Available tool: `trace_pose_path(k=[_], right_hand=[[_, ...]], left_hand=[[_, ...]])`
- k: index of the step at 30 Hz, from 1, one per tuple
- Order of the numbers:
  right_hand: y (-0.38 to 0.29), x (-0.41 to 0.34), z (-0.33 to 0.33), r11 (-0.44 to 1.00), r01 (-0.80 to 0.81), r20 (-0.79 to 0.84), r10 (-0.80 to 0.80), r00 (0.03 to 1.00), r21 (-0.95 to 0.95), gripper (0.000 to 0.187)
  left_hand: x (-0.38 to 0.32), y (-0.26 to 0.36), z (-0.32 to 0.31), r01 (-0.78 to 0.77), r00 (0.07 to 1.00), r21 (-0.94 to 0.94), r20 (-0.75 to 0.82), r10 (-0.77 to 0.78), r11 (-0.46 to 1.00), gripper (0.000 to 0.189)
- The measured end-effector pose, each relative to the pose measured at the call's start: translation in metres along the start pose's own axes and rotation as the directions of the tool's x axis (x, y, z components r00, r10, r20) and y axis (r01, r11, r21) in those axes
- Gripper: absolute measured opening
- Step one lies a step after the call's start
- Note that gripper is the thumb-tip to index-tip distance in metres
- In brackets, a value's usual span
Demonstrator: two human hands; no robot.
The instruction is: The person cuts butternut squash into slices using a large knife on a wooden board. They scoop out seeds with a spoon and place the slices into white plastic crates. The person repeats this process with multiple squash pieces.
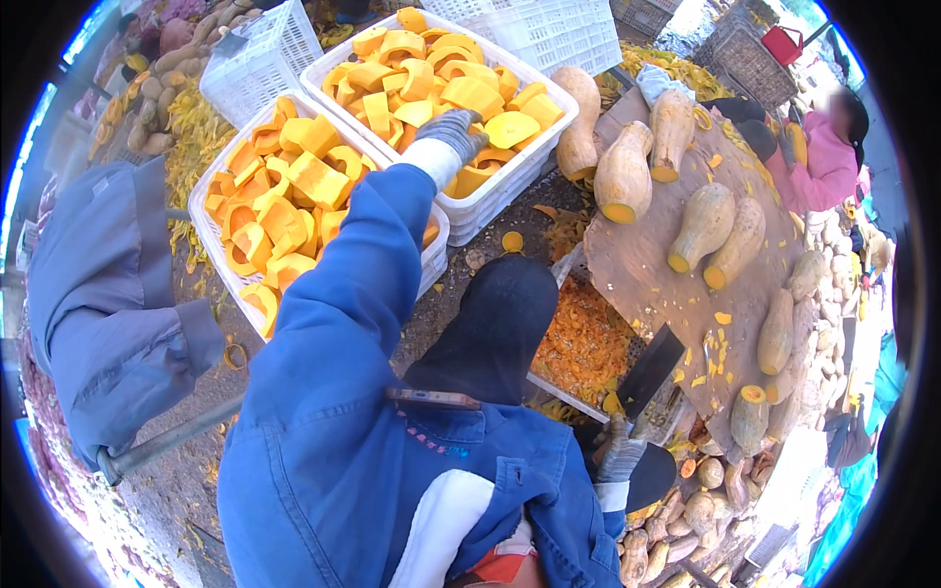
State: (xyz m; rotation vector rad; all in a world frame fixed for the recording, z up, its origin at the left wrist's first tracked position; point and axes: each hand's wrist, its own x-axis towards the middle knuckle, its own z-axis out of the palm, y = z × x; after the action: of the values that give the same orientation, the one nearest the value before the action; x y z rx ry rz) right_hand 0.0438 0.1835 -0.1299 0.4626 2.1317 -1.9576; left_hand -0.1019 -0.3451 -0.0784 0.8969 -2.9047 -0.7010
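Note:
My left hand (452, 136), in a grey glove with a white cuff, reaches over a white plastic crate (500, 202) heaped with cut orange pumpkin chunks (470, 95). Its fingertips are beside a chunk with a bright yellow cut face (512, 130); the palm side is hidden, so I cannot tell whether it grips anything. Low on the right, my gloved right hand (619, 457) is closed around the handle of a broad dark-bladed knife (650, 371). The blade points up toward a brown board (647, 264), where several butternut-type pumpkins (702, 228) lie with their ends cut off.
Another full crate (213, 264) stands left of the first. Shredded orange pulp (581, 345) fills a container between my dark-clad knee (511, 301) and the board. A grey jacket (110, 309) hangs over a metal bar (176, 434). A person in pink (816, 162) works at right.

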Motion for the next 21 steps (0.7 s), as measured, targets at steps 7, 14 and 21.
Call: trace_pose_path(k=[7, 14, 21], right_hand=[[0.001, 0.0, 0.002, 1.0, -0.018, -0.027, 0.019, 0.999, 0.014, 0.038], [-0.003, -0.002, 0.016, 0.995, -0.099, -0.07, 0.099, 0.993, 0.003, 0.024], [-0.007, 0.001, 0.026, 0.996, -0.08, -0.063, 0.077, 0.995, -0.049, 0.024]], left_hand=[[0.042, -0.068, -0.043, 0.235, 0.921, 0.212, -0.361, -0.147, 0.949, 0.034], [0.081, -0.114, -0.027, 0.263, 0.902, 0.465, -0.429, -0.044, 0.845, 0.028], [0.108, -0.121, -0.017, 0.254, 0.914, 0.486, -0.404, -0.043, 0.836, 0.026]])
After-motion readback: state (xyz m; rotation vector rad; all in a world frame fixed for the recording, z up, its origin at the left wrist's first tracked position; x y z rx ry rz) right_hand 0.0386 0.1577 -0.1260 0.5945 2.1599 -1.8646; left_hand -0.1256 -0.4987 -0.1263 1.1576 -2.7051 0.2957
